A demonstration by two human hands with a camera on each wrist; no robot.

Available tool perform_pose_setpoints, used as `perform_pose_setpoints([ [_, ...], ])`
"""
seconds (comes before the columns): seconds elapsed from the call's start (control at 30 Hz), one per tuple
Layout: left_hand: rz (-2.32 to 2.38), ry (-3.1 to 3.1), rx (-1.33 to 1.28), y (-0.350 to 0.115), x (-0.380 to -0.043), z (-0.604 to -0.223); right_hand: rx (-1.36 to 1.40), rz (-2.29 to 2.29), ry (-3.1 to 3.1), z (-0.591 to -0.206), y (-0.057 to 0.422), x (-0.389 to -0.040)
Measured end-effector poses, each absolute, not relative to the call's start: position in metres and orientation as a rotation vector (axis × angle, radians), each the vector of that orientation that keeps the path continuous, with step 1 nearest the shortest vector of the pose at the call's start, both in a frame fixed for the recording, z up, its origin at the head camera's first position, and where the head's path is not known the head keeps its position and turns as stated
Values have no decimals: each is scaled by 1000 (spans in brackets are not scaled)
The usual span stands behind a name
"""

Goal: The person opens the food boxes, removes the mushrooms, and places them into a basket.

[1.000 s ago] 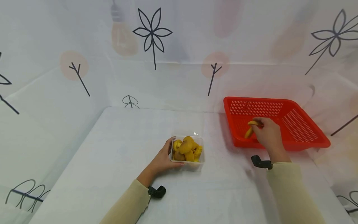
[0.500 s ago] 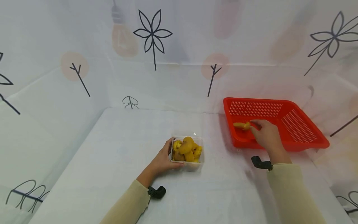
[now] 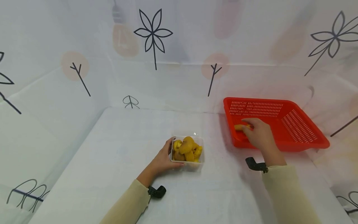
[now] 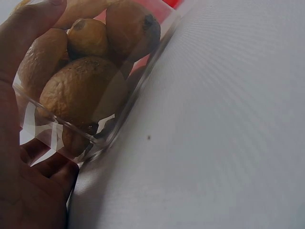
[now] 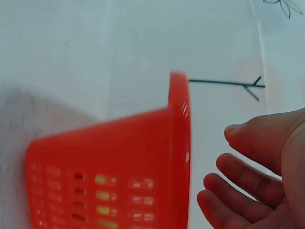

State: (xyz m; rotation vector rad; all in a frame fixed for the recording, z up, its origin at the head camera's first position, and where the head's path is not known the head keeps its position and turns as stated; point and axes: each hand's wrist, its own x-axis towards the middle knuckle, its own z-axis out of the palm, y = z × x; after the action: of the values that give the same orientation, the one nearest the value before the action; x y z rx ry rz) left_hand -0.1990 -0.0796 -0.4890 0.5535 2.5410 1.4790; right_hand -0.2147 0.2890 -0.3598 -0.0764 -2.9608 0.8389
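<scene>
A clear plastic box (image 3: pixel 193 167) filled with several yellow mushrooms (image 3: pixel 185 147) stands on the white table. My left hand (image 3: pixel 162 160) grips its left side, thumb along the near wall and fingers round the far corner; the left wrist view shows the mushrooms (image 4: pixel 83 88) pressed against the clear wall. My right hand (image 3: pixel 258 132) is over the left part of the red basket (image 3: pixel 296 124), thumb and fingers apart. Beneath its fingertips a yellow mushroom (image 3: pixel 238 127) lies in the basket, partly hidden by the hand. In the right wrist view the right hand (image 5: pixel 259 176) holds nothing.
The basket's raised rim (image 5: pixel 179 143) and slotted walls surround the right hand's area. White cloth (image 3: pixel 134 56) with plant drawings hangs behind and beside the table (image 3: pixel 126 174). The box and basket stand apart on it.
The right hand held a mushroom in the basket, turned it from upright to lying, and let it go. The hand has shifted slightly left. The left hand and box stay still.
</scene>
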Motion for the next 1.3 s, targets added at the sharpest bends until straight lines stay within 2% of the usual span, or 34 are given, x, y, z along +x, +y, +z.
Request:
perform_pose_setpoints([
  [1.3, 1492, 2523, 549, -80, -200, -488, 394, 770, -2860, -357, 203, -194],
])
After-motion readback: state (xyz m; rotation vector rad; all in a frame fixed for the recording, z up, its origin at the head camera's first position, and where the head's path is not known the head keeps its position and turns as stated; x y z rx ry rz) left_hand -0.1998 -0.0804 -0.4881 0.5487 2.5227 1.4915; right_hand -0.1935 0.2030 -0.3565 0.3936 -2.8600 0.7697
